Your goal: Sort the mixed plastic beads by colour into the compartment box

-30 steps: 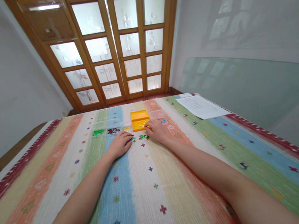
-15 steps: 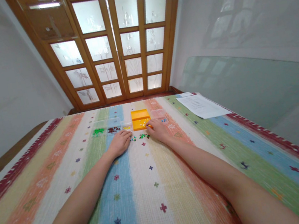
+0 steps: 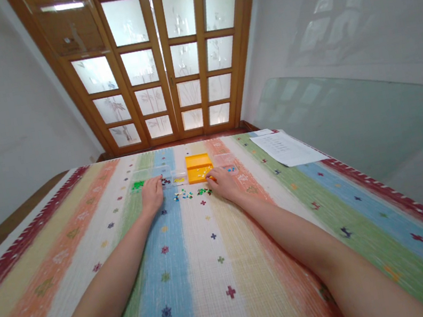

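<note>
My left hand (image 3: 152,194) is over the clear plastic box (image 3: 160,170), its fingers closed at the dark red pieces (image 3: 165,181). Green pieces (image 3: 137,185) lie in the same box, left of that hand. My right hand (image 3: 222,181) rests at the front right corner of an orange tray (image 3: 198,164), fingertips pinched together; what is between them, if anything, is too small to make out. White bits lie inside the tray. Small green and red pieces (image 3: 203,191) and a mixed group of white and blue pieces (image 3: 183,195) are spread on the cloth between my hands.
A small clear box with yellow pieces (image 3: 179,180) stands left of the tray. Another clear box with blue pieces (image 3: 231,169) sits behind my right hand. Printed paper (image 3: 286,148) lies at the right on the striped tablecloth (image 3: 209,267). Glazed wooden doors (image 3: 167,63) stand beyond.
My left hand has moved left and away from me, from beside the loose pieces to the dark red ones, uncovering the white and blue pieces. My right hand stays at the tray.
</note>
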`<state>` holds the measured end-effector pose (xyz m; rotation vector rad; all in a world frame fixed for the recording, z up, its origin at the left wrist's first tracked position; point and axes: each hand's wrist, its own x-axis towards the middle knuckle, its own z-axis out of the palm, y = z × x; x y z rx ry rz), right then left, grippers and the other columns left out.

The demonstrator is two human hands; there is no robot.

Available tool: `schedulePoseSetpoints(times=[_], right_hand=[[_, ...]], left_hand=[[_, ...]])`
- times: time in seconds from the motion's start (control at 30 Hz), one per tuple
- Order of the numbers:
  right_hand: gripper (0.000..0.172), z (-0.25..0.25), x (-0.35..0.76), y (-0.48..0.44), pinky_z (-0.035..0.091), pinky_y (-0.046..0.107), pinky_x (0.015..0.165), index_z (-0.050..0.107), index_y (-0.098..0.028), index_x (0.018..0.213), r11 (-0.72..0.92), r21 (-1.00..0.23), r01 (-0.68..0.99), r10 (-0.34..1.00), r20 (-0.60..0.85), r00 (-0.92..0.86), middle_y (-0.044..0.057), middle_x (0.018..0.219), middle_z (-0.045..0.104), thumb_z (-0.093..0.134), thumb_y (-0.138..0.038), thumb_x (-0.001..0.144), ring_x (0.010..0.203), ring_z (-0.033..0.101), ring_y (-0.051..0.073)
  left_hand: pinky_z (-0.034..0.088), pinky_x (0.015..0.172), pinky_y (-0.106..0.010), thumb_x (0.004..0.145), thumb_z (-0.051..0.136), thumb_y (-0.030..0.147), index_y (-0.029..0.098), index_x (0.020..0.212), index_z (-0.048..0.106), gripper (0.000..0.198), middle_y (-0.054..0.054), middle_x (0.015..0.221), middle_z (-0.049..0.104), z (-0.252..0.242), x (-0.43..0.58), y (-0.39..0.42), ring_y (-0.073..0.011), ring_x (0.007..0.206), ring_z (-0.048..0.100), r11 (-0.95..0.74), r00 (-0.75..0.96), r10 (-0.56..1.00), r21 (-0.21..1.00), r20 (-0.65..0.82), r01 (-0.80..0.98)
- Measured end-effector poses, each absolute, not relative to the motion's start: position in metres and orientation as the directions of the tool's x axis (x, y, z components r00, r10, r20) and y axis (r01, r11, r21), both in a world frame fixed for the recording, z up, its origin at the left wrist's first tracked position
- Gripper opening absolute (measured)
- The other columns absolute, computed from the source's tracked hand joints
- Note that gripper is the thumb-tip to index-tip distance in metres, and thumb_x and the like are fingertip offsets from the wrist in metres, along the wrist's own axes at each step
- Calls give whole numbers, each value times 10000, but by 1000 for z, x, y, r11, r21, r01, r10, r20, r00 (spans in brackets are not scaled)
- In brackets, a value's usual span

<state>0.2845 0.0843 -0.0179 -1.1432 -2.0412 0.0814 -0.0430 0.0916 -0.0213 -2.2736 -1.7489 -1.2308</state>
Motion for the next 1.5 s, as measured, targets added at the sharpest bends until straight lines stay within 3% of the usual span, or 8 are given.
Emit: schedulePoseSetpoints(times=[0.17,0.37,0.5,0.8,1.5], right_hand=[[159,-16,284,82,452,380,921,722,-209,983,588,-409,698,755,587,-293,87,1027,706,567,-191,947,1000,599,235],[150,-16,284,83,458,364,895,714,-208,971,595,-396,700,752,583,-309,78,1007,705,568,-182,948,980,604,227],[162,-17,284,83,461,364,899,717,-212,973,597,-397,697,753,577,-317,76,1009,706,563,-171,944,980,607,226],[156,-17,284,83,459,360,901,717,-215,958,606,-387,695,748,575,-332,71,997,705,569,-168,945,979,605,225],[143,-16,283,84,449,344,896,710,-201,938,608,-374,700,751,557,-355,76,983,706,571,-177,957,975,605,221]], left_hand=[[429,1138,-504,991,435,305,217,1192,718,358,-91,1268,707,-18,-43,89,-266,1234,593,-396,124,790,345,600,851],[424,1129,-493,994,484,301,219,1184,732,323,-89,1246,710,-5,-17,69,-258,1226,570,-630,479,740,236,473,740],[418,1131,-491,1001,472,281,247,1195,733,327,-72,1249,716,-1,-4,60,-249,1218,578,-712,613,689,203,386,672],[434,1125,-474,1005,455,272,249,1244,712,352,-63,1268,719,-9,-6,64,-246,1214,597,-693,599,709,211,371,689],[368,1176,-456,1026,420,278,189,1291,686,386,-85,1358,673,-9,-3,63,-252,1281,553,-703,652,688,67,319,708]])
